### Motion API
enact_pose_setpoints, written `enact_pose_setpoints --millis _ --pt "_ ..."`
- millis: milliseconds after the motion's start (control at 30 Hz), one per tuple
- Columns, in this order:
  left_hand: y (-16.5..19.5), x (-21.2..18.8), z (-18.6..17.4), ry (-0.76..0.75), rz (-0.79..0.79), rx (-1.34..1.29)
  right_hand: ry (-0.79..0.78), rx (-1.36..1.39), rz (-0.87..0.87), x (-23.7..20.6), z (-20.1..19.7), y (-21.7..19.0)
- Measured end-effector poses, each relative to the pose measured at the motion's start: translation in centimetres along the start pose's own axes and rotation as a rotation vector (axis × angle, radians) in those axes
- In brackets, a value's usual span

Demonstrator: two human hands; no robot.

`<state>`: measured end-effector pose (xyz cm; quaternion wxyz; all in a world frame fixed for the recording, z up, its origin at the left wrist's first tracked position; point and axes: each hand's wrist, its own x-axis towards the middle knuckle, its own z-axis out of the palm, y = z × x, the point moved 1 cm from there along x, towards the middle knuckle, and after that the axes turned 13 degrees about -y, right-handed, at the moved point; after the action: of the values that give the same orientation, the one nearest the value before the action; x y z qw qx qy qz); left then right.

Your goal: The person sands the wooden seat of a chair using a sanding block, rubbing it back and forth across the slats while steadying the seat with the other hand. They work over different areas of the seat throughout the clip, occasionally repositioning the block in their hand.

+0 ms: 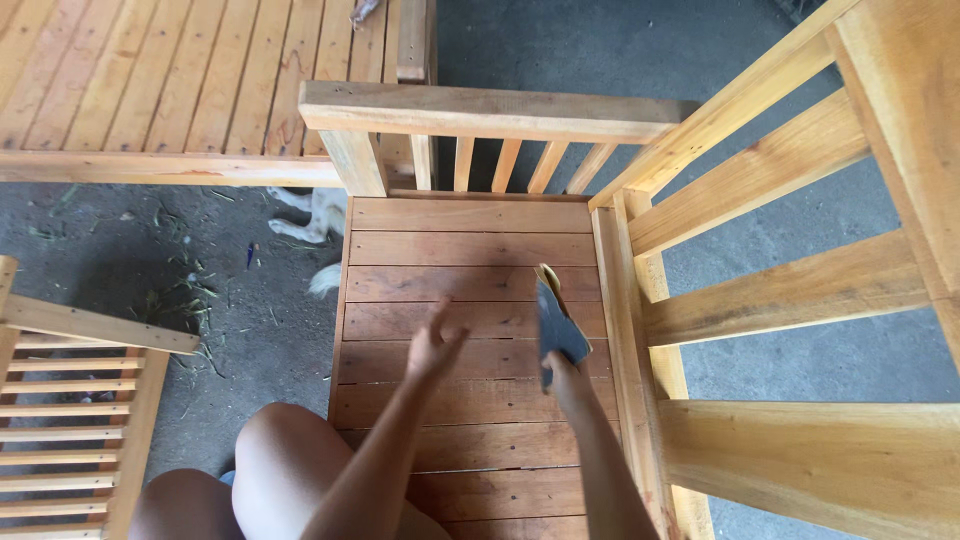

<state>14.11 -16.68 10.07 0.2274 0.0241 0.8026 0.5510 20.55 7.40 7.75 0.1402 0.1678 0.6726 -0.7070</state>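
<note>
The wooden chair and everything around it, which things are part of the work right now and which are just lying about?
In use:
right hand holding folded sandpaper
left hand, blurred, above the slats
chair seat

Lying about:
slatted bench
another chair
white animal's legs under the bench
grass scraps

Both bare forearms reach forward from the bottom of the view. The left hand (432,348) is blurred, fingers loosely spread and pointing ahead, holding nothing. The right hand (562,375) is closed in a grip, wrist straight, slightly ahead of the left.
</note>
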Motion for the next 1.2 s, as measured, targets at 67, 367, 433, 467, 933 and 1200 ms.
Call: enact_pose_setpoints --millis 67,367,433,467,933,1200 --pt "0.6 -1.7 3.4 -0.058 -0.013 -0.582 -0.100 0.505 -0.037 0.5 2.6 -1.1" --pt "3.3 -0.3 4.9 -0.011 0.282 -1.333 -0.220 0.408 -0.051 1.1 3.2 -4.9" --pt "4.0 2.0 4.4 0.327 0.023 -0.931 -0.080 -0.014 -0.023 2.0 0.3 -4.6" --pt "4.5 2.8 4.3 0.425 0.141 -0.621 0.010 -0.370 -0.194 2.5 -1.1 -4.5" --pt "6.7 14.6 14.4 -0.002 0.205 0.811 0.195 -1.249 -0.469 5.9 -4.8 -0.1" --pt "9.4 20.8 14.9 0.009 0.263 0.882 0.182 -1.244 -0.391 5.8 -4.8 0.3"
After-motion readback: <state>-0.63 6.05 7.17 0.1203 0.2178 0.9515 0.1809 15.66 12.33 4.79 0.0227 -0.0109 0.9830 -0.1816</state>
